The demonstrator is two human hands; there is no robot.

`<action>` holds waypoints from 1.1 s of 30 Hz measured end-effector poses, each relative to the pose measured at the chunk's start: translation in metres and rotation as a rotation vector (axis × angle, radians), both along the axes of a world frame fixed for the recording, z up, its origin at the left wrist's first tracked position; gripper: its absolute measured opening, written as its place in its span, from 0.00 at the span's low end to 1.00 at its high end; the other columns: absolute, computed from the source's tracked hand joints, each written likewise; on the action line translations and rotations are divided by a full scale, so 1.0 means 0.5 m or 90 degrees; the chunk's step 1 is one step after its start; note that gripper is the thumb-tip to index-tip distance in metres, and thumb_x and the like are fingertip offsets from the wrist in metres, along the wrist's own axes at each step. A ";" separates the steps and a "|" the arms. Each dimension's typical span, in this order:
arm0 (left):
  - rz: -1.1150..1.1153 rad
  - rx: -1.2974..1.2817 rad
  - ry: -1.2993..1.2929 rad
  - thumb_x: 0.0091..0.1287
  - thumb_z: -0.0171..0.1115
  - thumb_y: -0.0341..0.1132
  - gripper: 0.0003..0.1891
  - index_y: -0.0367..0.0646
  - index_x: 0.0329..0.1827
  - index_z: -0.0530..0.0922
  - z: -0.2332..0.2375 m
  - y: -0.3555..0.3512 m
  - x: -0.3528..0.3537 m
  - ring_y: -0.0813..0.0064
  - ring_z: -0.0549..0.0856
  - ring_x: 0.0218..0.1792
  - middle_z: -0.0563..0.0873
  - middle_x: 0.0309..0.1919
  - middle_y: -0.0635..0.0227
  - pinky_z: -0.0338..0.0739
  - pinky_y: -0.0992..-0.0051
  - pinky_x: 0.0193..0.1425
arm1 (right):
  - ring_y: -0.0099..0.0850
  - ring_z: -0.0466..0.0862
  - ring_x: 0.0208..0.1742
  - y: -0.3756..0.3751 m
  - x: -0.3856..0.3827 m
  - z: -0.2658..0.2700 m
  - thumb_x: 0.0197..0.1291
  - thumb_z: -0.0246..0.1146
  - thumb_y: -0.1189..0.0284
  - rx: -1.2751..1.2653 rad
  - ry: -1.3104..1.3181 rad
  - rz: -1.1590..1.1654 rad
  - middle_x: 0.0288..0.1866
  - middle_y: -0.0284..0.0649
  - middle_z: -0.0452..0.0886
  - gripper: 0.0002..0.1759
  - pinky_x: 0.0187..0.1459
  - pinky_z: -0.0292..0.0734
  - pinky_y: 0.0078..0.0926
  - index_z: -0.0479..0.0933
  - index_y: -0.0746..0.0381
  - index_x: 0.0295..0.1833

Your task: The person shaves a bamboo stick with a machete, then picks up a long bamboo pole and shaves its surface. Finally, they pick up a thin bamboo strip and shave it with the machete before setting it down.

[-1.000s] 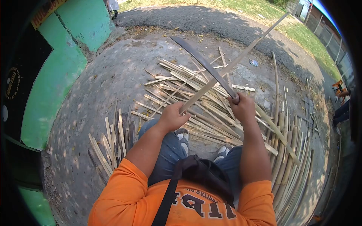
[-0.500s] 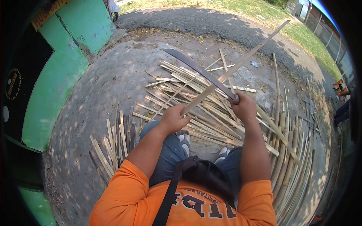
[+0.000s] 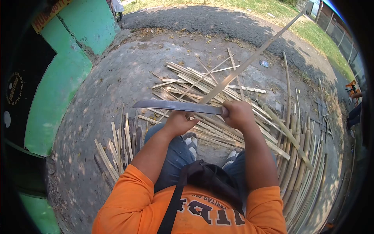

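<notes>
Your left hand [image 3: 180, 123] is closed around the near end of a long bamboo strip [image 3: 253, 54]. The strip rises away from you to the upper right, probably so that its free length is clear of the ground. Your right hand [image 3: 237, 114] is wrapped tight on the handle of a big knife [image 3: 175, 106]. The blade lies almost level, points to your left, and crosses the strip just beyond your left hand, but I cannot tell if the edge bites into it. Both hands are above your knees. Loose split bamboo [image 3: 194, 84] lies on the ground in front, short pieces [image 3: 117, 144] at your left, longer canes [image 3: 302, 163] at your right.
</notes>
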State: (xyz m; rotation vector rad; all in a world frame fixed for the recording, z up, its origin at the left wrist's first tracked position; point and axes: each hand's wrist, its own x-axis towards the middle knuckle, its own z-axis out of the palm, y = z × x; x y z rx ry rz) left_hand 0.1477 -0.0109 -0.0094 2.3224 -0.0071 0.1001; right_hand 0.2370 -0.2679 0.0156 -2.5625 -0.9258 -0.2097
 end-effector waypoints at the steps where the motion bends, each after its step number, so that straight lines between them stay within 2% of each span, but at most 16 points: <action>1: 0.000 0.008 0.016 0.61 0.77 0.47 0.20 0.39 0.43 0.84 0.000 0.002 -0.002 0.52 0.89 0.36 0.88 0.32 0.53 0.81 0.60 0.43 | 0.55 0.85 0.34 -0.006 0.001 0.004 0.59 0.62 0.65 -0.001 -0.003 -0.007 0.28 0.48 0.84 0.08 0.40 0.81 0.54 0.81 0.58 0.33; 3: -0.001 0.022 0.045 0.61 0.77 0.48 0.21 0.38 0.43 0.83 0.007 0.002 -0.004 0.52 0.88 0.35 0.87 0.31 0.53 0.80 0.60 0.42 | 0.55 0.85 0.34 -0.027 0.016 -0.007 0.59 0.62 0.66 0.037 -0.004 -0.056 0.28 0.49 0.84 0.08 0.40 0.80 0.54 0.81 0.58 0.33; 6: -0.010 -0.019 0.014 0.61 0.79 0.42 0.18 0.37 0.40 0.82 -0.005 0.005 0.000 0.71 0.86 0.31 0.87 0.29 0.60 0.80 0.66 0.39 | 0.56 0.85 0.35 -0.069 0.042 -0.014 0.62 0.67 0.62 0.077 0.014 -0.169 0.30 0.51 0.85 0.11 0.41 0.81 0.53 0.84 0.59 0.38; 8: -0.011 -0.034 0.018 0.61 0.79 0.41 0.18 0.37 0.40 0.82 -0.006 0.001 0.001 0.71 0.86 0.32 0.87 0.29 0.60 0.80 0.65 0.38 | 0.57 0.85 0.37 -0.084 0.039 0.010 0.63 0.71 0.58 0.133 0.066 -0.260 0.31 0.53 0.86 0.14 0.41 0.81 0.52 0.85 0.59 0.40; 9: -0.011 -0.040 0.021 0.61 0.79 0.41 0.18 0.36 0.40 0.82 -0.004 0.001 0.001 0.72 0.86 0.32 0.87 0.29 0.60 0.80 0.65 0.38 | 0.57 0.86 0.38 -0.089 0.048 -0.001 0.63 0.74 0.54 0.143 0.065 -0.281 0.33 0.53 0.87 0.18 0.41 0.81 0.50 0.86 0.58 0.42; 12: 0.001 -0.036 0.024 0.61 0.79 0.40 0.17 0.36 0.41 0.83 -0.001 -0.001 0.002 0.71 0.86 0.32 0.87 0.29 0.60 0.80 0.66 0.38 | 0.57 0.86 0.37 -0.080 0.048 -0.024 0.62 0.74 0.54 0.174 0.071 -0.266 0.32 0.53 0.86 0.18 0.40 0.80 0.51 0.85 0.59 0.40; 18: 0.006 0.012 0.038 0.61 0.78 0.42 0.18 0.37 0.43 0.84 -0.004 -0.001 0.006 0.68 0.87 0.32 0.88 0.30 0.60 0.80 0.66 0.39 | 0.55 0.86 0.37 -0.025 0.014 -0.013 0.60 0.69 0.60 0.016 0.075 -0.062 0.31 0.50 0.86 0.12 0.42 0.81 0.52 0.84 0.59 0.37; 19: -0.008 0.012 0.014 0.61 0.78 0.43 0.18 0.38 0.43 0.84 -0.013 0.002 0.007 0.68 0.87 0.32 0.88 0.30 0.60 0.80 0.65 0.39 | 0.54 0.86 0.37 -0.018 0.008 -0.004 0.59 0.65 0.62 -0.025 0.062 -0.049 0.31 0.49 0.86 0.11 0.43 0.82 0.52 0.85 0.57 0.36; 21: -0.039 0.014 -0.033 0.61 0.78 0.43 0.19 0.38 0.44 0.84 -0.021 0.004 0.007 0.67 0.87 0.31 0.88 0.30 0.61 0.80 0.65 0.39 | 0.54 0.86 0.37 -0.023 0.006 0.009 0.59 0.64 0.63 -0.026 0.059 -0.045 0.31 0.49 0.86 0.10 0.42 0.82 0.52 0.85 0.57 0.36; 22: -0.034 0.022 -0.006 0.61 0.78 0.43 0.19 0.37 0.44 0.84 -0.012 0.003 0.005 0.68 0.87 0.31 0.88 0.30 0.61 0.80 0.65 0.39 | 0.54 0.86 0.37 -0.028 0.007 0.011 0.59 0.63 0.63 -0.027 0.058 -0.043 0.31 0.49 0.86 0.10 0.42 0.82 0.52 0.85 0.56 0.36; 27: -0.017 -0.003 0.056 0.61 0.79 0.42 0.19 0.35 0.45 0.84 0.006 0.000 0.001 0.71 0.87 0.32 0.88 0.30 0.60 0.81 0.66 0.39 | 0.56 0.86 0.37 -0.082 0.040 -0.005 0.62 0.69 0.57 0.047 0.057 -0.182 0.30 0.51 0.85 0.15 0.41 0.80 0.54 0.84 0.58 0.37; 29: -0.014 -0.030 0.047 0.61 0.78 0.44 0.20 0.37 0.44 0.84 0.002 0.000 0.002 0.59 0.89 0.36 0.88 0.32 0.55 0.81 0.62 0.42 | 0.58 0.85 0.36 -0.100 0.048 -0.002 0.62 0.73 0.52 0.116 0.059 -0.258 0.29 0.52 0.85 0.21 0.39 0.79 0.54 0.83 0.60 0.37; 30: -0.012 -0.043 0.042 0.60 0.77 0.45 0.20 0.38 0.44 0.84 0.001 0.000 0.001 0.53 0.89 0.38 0.88 0.33 0.53 0.81 0.59 0.43 | 0.58 0.85 0.36 -0.102 0.051 -0.004 0.62 0.73 0.52 0.134 0.069 -0.268 0.29 0.53 0.85 0.21 0.39 0.79 0.53 0.83 0.61 0.37; 33: -0.002 -0.059 0.045 0.60 0.78 0.45 0.20 0.38 0.44 0.83 0.002 0.000 0.001 0.54 0.90 0.37 0.88 0.33 0.53 0.81 0.60 0.43 | 0.58 0.85 0.36 -0.094 0.050 -0.012 0.63 0.73 0.53 0.173 0.086 -0.275 0.30 0.54 0.85 0.21 0.39 0.79 0.52 0.82 0.62 0.36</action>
